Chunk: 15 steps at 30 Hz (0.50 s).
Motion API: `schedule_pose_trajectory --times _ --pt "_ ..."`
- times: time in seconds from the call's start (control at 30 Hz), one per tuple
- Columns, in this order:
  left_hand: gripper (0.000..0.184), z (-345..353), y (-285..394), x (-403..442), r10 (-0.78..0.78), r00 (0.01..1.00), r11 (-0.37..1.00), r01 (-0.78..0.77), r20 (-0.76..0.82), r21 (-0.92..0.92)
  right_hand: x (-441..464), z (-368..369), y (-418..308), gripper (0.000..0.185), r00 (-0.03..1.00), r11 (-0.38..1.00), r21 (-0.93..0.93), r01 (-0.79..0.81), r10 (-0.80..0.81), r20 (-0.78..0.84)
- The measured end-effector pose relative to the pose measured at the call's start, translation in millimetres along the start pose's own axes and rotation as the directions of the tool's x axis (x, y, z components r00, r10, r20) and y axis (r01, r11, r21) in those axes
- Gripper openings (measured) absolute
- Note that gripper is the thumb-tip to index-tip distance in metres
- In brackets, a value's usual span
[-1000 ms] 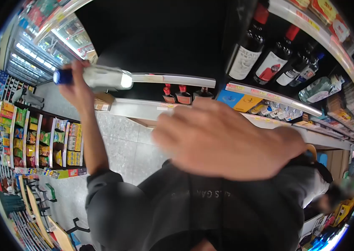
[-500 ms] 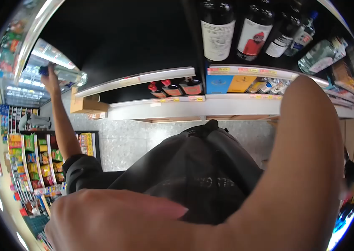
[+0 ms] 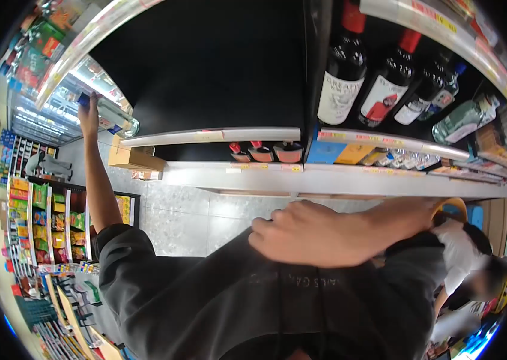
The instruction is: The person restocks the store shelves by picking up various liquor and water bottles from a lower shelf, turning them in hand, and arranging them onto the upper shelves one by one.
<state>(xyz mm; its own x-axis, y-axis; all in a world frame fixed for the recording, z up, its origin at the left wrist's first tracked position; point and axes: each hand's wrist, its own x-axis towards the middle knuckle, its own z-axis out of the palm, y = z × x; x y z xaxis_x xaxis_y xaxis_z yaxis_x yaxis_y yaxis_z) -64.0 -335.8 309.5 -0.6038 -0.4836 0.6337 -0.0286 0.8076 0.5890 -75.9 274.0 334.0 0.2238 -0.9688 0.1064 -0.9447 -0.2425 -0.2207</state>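
At the far left, my left hand (image 3: 89, 117) is closed around the neck of a clear glass bottle (image 3: 120, 122) with a blue cap. The bottle is tilted over beside the left end of the black shelf (image 3: 217, 66). My right hand (image 3: 307, 234) is in front of my chest, back of the hand up and fingers curled in. Whatever its fingers may hold is hidden under the hand.
Dark wine bottles (image 3: 342, 81) stand on the shelf at right, near a clear bottle (image 3: 464, 121). Small red-capped bottles (image 3: 260, 152) sit lower. A cardboard box (image 3: 135, 157) juts out below the left shelf end. A person (image 3: 469, 258) is close at right; snack racks (image 3: 55, 222) stand left.
My right hand has dropped from close to the camera to in front of my chest. The view has tilted, so the shelves appear lower. My left hand still grips the bottle.
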Motion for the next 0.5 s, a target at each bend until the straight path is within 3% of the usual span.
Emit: schedule_pose_trajectory --times 0.03,0.07,0.13,0.17,0.23,0.27,0.33,0.37,0.4,0.47,0.5 --pt "0.035 -4 -9 6 -0.047 0.997 0.997 0.044 0.053 0.061 2 19 13 0.022 0.995 0.994 0.105 -0.025 0.014 0.103" --pt "0.035 -2 -13 3 -0.046 0.998 0.997 0.044 0.033 0.056 2 40 23 0.022 0.994 0.996 0.087 -0.017 0.007 0.11" --pt "0.036 1 -18 2 0.075 0.995 0.992 -0.068 -0.066 0.103 -1 83 40 0.022 0.961 0.917 0.289 -0.274 0.272 0.047" --pt "0.038 0 -10 -1 0.043 0.998 0.988 -0.035 -0.047 0.152 -5 106 47 0.022 0.964 0.922 0.284 -0.264 0.261 0.05" --pt "0.039 -2 -8 -2 0.078 0.993 0.978 -0.058 -0.092 0.2 -20 149 61 0.023 0.851 0.788 0.326 -0.522 0.508 0.134" --pt "0.04 -2 -13 -2 0.112 0.988 0.979 -0.091 -0.106 0.185 -28 165 66 0.023 0.855 0.794 0.321 -0.516 0.502 0.133" --pt "0.043 -4 -7 -3 0.105 0.987 0.968 -0.074 -0.119 0.24 -51 195 73 0.024 0.732 0.655 0.344 -0.673 0.656 0.183" --pt "0.047 -2 -1 -3 0.099 0.987 0.954 -0.059 -0.123 0.293 -64 209 75 0.024 0.735 0.66 0.34 -0.67 0.653 0.18" --pt "0.047 -1 11 -6 0.097 0.987 0.954 -0.055 -0.129 0.295 -79 224 74 0.025 0.675 0.59 0.363 -0.721 0.717 0.174" --pt "0.053 6 40 -13 0.241 0.94 0.921 -0.143 -0.24 0.362 -117 265 74 0.025 0.572 0.48 0.386 -0.787 0.803 0.168" --pt "0.052 11 44 -15 0.218 0.944 0.935 -0.13 -0.247 0.33 -138 292 73 0.025 0.535 0.444 0.387 -0.808 0.828 0.167"
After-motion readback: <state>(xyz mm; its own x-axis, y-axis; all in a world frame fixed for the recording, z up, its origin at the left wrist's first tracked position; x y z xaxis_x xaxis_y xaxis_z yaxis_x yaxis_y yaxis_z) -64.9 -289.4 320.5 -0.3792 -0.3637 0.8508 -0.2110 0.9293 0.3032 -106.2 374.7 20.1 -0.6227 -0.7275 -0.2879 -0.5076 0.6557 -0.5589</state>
